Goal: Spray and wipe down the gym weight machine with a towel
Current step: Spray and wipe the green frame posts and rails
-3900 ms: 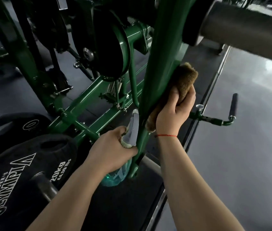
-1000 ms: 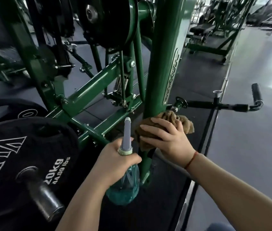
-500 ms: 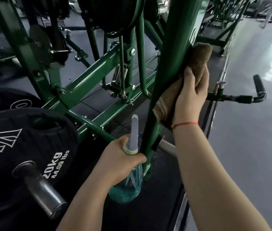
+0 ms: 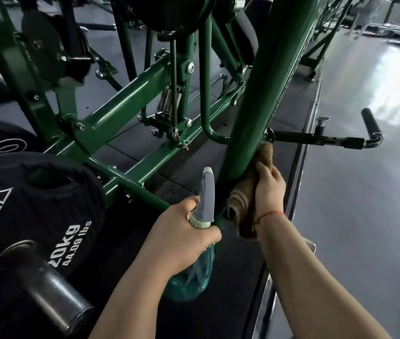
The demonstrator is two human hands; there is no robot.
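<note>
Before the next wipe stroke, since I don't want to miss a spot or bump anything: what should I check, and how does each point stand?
1. Contact: ok; the right hand presses the towel against the right side of the post.
2. Grip on towel: ok; that hand curls round it.
3. Bottle secure: ok; the left hand grips the bottle at its neck.
4. Path upward: not ok; the side bar joins the post just above the towel.
5. Post wet with spray: cannot tell.
6. Liquid left in bottle: cannot tell.
</note>
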